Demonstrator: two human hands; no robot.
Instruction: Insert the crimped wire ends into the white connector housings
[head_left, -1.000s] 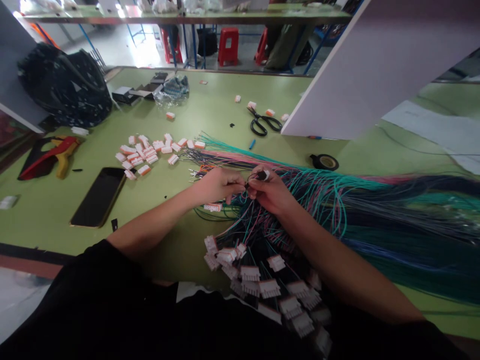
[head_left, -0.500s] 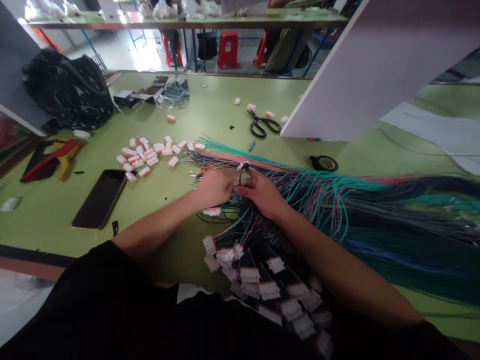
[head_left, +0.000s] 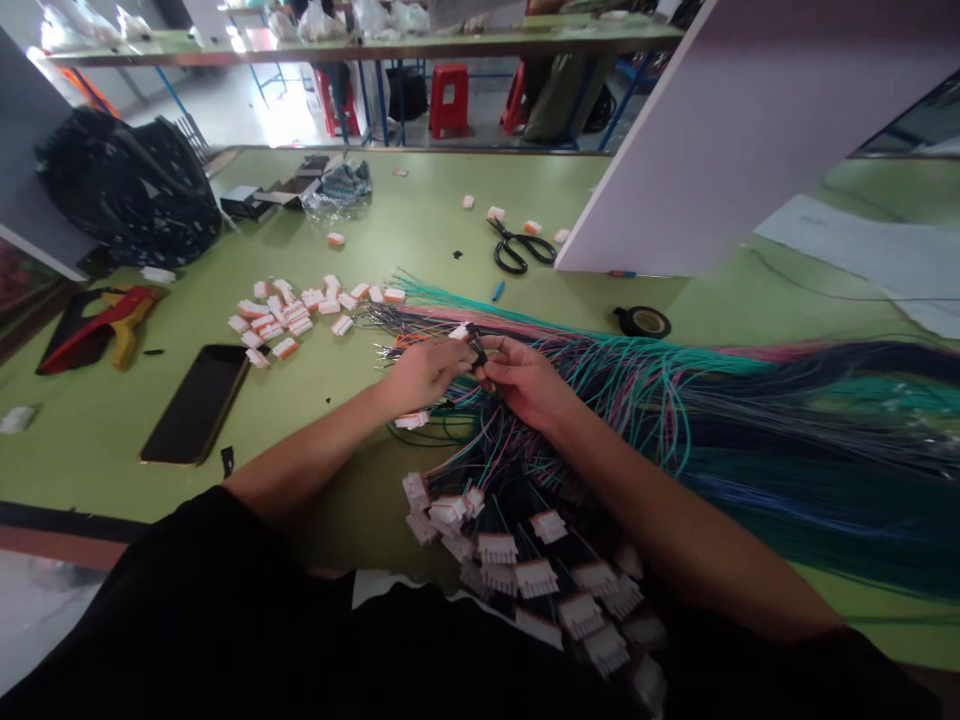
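My left hand (head_left: 426, 375) has its fingers closed round a white connector (head_left: 460, 331) with dark wires. Close beside it, my right hand (head_left: 531, 382) pinches the dark wires (head_left: 478, 347) behind that connector. Under both hands spreads a bundle of green, pink and black wires (head_left: 637, 385). A white connector (head_left: 412, 421) lies just below my left hand. Nearer my body, several wired white connectors (head_left: 535, 577) are heaped. Loose white and orange connectors (head_left: 277, 315) lie in a pile left of the wire ends.
A phone (head_left: 196, 403) and red-yellow pliers (head_left: 112, 325) lie at left, below a dark bag (head_left: 127, 185). Black scissors (head_left: 517, 249) and black tape (head_left: 642, 322) are beyond the wires. A white panel (head_left: 720, 140) stands at right. People sit at a far table (head_left: 360, 48).
The connector between my hands has moved left and tilted toward my left hand. The dark wire loop between my fingers has closed up. The whole view has shifted slightly.
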